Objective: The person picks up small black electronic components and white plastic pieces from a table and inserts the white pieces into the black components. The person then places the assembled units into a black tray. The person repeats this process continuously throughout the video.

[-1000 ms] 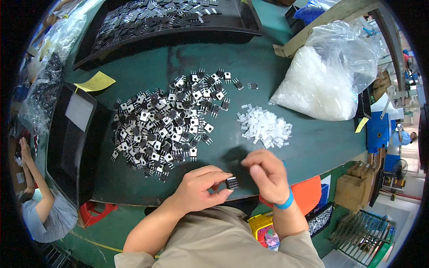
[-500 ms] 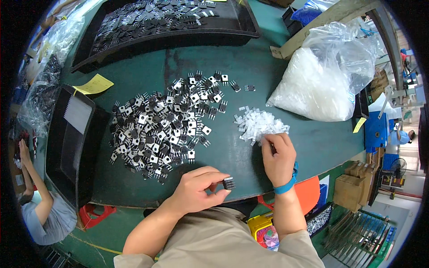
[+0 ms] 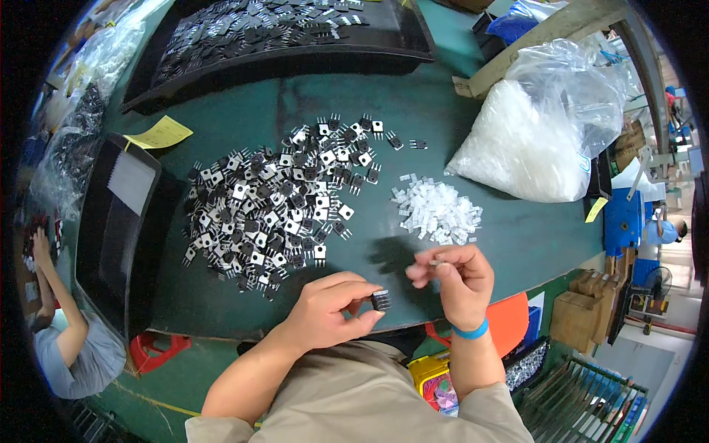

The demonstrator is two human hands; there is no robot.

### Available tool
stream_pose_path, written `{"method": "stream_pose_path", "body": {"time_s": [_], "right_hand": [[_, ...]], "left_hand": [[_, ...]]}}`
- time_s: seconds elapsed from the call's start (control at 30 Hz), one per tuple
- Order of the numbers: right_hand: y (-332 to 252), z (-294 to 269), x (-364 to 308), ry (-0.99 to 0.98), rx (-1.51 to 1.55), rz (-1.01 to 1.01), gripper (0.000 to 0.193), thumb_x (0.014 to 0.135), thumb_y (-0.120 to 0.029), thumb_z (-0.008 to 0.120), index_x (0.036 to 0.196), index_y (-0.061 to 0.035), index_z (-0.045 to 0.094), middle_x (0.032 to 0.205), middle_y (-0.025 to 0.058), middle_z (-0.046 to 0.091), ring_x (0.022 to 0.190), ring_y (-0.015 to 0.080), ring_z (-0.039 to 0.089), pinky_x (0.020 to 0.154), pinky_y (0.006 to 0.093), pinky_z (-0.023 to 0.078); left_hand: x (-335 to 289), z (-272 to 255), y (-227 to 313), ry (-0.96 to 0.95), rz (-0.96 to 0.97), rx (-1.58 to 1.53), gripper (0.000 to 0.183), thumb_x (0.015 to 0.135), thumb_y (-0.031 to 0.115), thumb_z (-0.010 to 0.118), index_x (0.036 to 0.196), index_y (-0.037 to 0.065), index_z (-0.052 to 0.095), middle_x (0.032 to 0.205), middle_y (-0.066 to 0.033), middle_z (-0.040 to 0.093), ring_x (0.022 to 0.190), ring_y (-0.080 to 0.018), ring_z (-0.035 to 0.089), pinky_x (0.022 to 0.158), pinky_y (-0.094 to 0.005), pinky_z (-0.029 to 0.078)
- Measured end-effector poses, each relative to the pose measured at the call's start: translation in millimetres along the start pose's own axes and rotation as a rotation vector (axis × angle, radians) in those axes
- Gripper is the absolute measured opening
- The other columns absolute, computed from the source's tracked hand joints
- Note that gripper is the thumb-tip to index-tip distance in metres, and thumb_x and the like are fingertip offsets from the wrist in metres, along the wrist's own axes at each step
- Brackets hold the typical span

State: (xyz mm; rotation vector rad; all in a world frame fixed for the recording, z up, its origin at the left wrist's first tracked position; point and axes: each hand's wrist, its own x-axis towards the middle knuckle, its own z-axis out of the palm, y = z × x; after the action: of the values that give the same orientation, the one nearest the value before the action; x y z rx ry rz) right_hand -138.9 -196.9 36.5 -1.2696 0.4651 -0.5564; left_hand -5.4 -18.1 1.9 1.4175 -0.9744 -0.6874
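Note:
My left hand [image 3: 332,308] pinches a small stack of black three-legged transistors [image 3: 381,300] by the table's near edge. My right hand [image 3: 459,280], a blue band on its wrist, is raised between that stack and a pile of small translucent white plastic pieces [image 3: 437,210]. Its thumb and fingers pinch one small pale piece [image 3: 436,263], partly hidden and blurred. Left of the white pile lies a large heap of loose transistors [image 3: 269,210], some showing silvery metal backs, others black faces.
A big black tray [image 3: 281,63] of transistors stands at the back. At left is a black bin [image 3: 111,244] with a yellow paper slip [image 3: 162,133]. A clear bag of white pieces [image 3: 528,140] sits at right. Another person [image 3: 77,347] works at far left.
My right hand has lifted off the white pile and come nearer to me and slightly left, with a small pale piece in its fingers. My left hand stays almost still with the stack.

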Motion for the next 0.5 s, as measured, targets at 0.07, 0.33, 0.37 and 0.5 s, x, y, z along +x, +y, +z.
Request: {"method": "stream_pose_path", "body": {"time_s": [0.07, 0.33, 0.37, 0.5], "right_hand": [[-3, -4, -4, -0.066, 0.060, 0.025, 0.010, 0.095, 0.004, 0.059, 0.102, -0.0014, 0.065, 0.101, 0.0134, 0.069, 0.080, 0.0181, 0.069, 0.069, 0.0284, 0.055], [-19, 10, -7, -0.276, -0.578, -0.076, 0.013, 0.083, 0.004, 0.073, 0.095, -0.0010, 0.068, 0.089, 0.0125, 0.069, 0.074, 0.0235, 0.067, 0.067, 0.0330, 0.053], [-24, 11, -5, -0.301, -0.636, -0.092, 0.013, 0.083, 0.004, 0.073, 0.094, -0.0012, 0.068, 0.089, 0.0127, 0.069, 0.075, 0.0243, 0.067, 0.067, 0.0333, 0.053], [-27, 15, -1, -0.352, -0.739, -0.148, 0.013, 0.082, 0.004, 0.072, 0.094, -0.0011, 0.068, 0.089, 0.0135, 0.068, 0.077, 0.0273, 0.067, 0.067, 0.0346, 0.053]], "left_hand": [[1, 0, 1, -0.005, 0.014, 0.000, 0.033, 0.074, 0.002, 0.081, 0.106, 0.000, 0.073, 0.087, -0.0079, 0.068, 0.065, -0.0102, 0.062, 0.055, -0.0236, 0.051], [-1, 2, -2, 0.013, 0.029, -0.028, 0.030, 0.078, 0.005, 0.080, 0.106, -0.002, 0.071, 0.091, -0.0085, 0.068, 0.064, -0.0108, 0.062, 0.055, -0.0239, 0.051], [-1, 2, -2, 0.012, 0.033, -0.030, 0.030, 0.079, 0.005, 0.080, 0.106, -0.002, 0.071, 0.092, -0.0086, 0.068, 0.064, -0.0108, 0.062, 0.055, -0.0240, 0.051], [-1, 2, -3, 0.005, 0.036, -0.030, 0.030, 0.079, 0.006, 0.081, 0.106, -0.002, 0.071, 0.092, -0.0087, 0.068, 0.064, -0.0111, 0.062, 0.055, -0.0243, 0.052]]}}
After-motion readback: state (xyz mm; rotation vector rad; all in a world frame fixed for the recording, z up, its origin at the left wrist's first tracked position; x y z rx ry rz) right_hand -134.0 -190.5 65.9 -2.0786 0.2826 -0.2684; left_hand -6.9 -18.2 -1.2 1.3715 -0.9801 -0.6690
